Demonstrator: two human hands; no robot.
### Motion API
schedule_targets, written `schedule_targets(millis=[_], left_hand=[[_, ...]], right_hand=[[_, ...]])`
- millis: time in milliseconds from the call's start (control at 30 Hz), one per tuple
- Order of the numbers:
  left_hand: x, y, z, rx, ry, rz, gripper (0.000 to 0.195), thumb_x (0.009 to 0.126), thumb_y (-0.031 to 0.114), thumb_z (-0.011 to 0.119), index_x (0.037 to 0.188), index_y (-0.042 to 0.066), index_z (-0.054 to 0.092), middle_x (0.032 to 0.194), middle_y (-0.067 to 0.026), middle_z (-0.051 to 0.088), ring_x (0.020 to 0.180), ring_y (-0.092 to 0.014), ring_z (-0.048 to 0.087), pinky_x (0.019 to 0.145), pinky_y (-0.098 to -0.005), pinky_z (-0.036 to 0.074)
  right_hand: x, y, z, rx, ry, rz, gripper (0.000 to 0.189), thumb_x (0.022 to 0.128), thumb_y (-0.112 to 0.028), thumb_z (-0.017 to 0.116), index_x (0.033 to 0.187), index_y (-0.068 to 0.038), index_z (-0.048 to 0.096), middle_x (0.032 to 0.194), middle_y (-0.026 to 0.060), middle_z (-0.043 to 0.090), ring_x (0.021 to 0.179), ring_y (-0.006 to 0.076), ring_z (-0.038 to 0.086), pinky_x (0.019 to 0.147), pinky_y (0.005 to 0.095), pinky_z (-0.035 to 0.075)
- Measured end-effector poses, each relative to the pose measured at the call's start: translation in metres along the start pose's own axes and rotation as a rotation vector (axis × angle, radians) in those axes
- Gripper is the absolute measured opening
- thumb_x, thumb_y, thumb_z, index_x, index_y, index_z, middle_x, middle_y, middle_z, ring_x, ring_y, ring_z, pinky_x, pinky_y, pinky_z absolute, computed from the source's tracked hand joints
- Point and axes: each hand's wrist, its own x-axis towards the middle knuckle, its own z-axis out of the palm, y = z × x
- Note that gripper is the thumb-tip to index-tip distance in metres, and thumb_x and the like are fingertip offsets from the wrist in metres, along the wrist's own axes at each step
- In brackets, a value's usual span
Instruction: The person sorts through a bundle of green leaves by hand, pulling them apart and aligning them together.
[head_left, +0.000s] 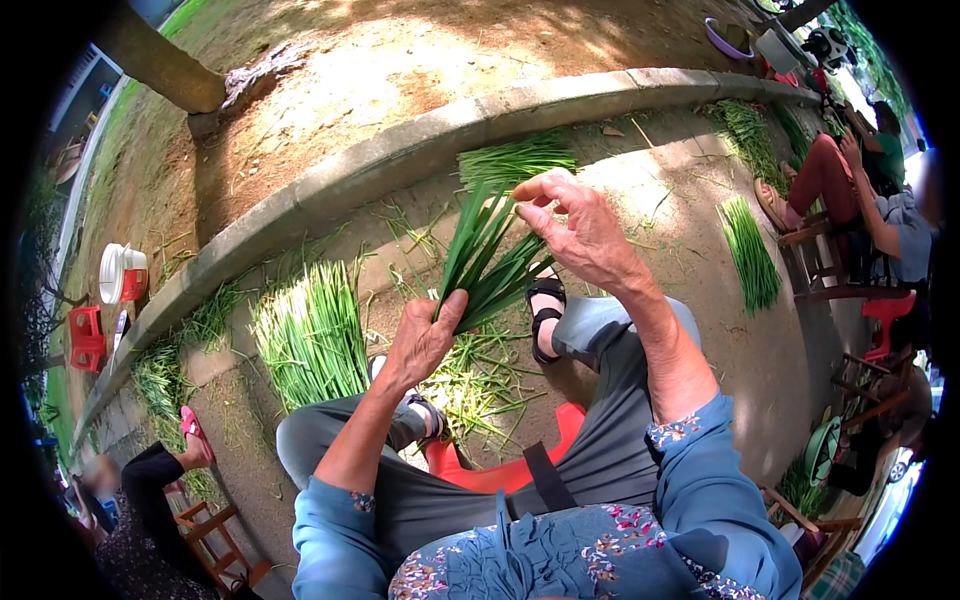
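My left hand (420, 337) grips a bunch of long green leaves (476, 262), which look like garlic chives, fanning up and to the right. Just past the leaf tips on the right is my right hand (574, 221), its thumb and forefinger bent close together; whether a thin leaf is pinched there is too small to tell. A large pile of similar stalks (311, 337) lies on the pavement left of my feet. Loose trimmings (480, 382) are scattered between my sandals. Beyond my hands, another bundle (517, 159) rests along the curb.
A stone curb (375, 165) arcs across, with bare soil and a tree trunk (161, 56) behind it. A red stool (480, 472) is beneath me. More stalks (750, 255) lie at right near a seated person. At left are a white bucket (122, 274) and another seated person.
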Motion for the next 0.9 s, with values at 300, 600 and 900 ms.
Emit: schedule_targets(millis=[300,600,900], left_hand=[[0.0,0.001,0.0,0.021,0.002,0.022,0.07,0.089,0.061,0.038,0.074,0.0,0.069,0.043,-0.0026,0.04,0.044,-0.012,0.043,0.045,-0.0313,0.035],[0.0,0.001,0.001,0.017,0.007,-0.018,0.07,0.09,0.059,0.039,0.073,-0.002,0.068,0.044,-0.0047,0.046,0.045,-0.013,0.046,0.047,-0.0311,0.037],[0.001,-0.001,0.003,-0.012,0.014,-0.032,0.071,0.09,0.059,0.039,0.07,-0.003,0.067,0.046,-0.0058,0.05,0.046,-0.013,0.048,0.047,-0.0312,0.039]], right_hand=[[0.0,-0.002,0.0,0.115,-0.025,0.077,0.013,0.08,-0.01,0.063,0.088,-0.001,0.064,0.083,0.0108,0.061,0.079,0.0206,0.061,0.066,0.0327,0.048],[0.0,0.0,-0.001,0.084,-0.067,0.055,0.014,0.077,-0.01,0.063,0.087,0.0,0.063,0.08,0.0101,0.06,0.075,0.0184,0.061,0.065,0.0315,0.049],[-0.003,-0.007,0.005,-0.175,0.047,0.027,0.009,0.075,-0.011,0.061,0.077,-0.002,0.06,0.076,0.012,0.059,0.07,0.0247,0.061,0.064,0.0352,0.049]])
